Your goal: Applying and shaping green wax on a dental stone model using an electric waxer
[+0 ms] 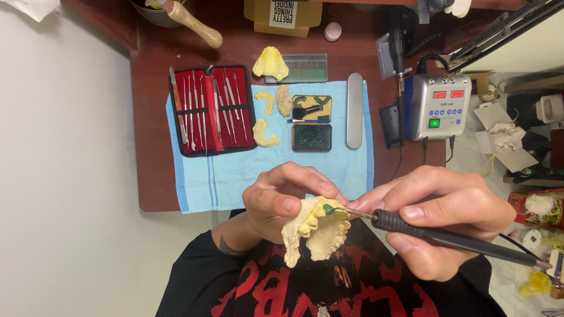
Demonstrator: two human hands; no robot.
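My left hand (281, 199) grips a pale yellow plaster dental model (314, 235), held up in front of my chest. A small blob of green wax (328, 209) sits on the model's upper edge. My right hand (443, 220) holds a black electric wax pen (446, 238) like a pencil; its thin metal tip touches the green wax. The pen's cable runs off to the lower right.
On the brown desk lies a light blue cloth (229, 176) with a red-lined case of metal instruments (212, 110), several yellow plaster casts (271, 63), a tin of green wax (311, 137) and a silver case (354, 110). A grey heater unit (439, 105) stands at right.
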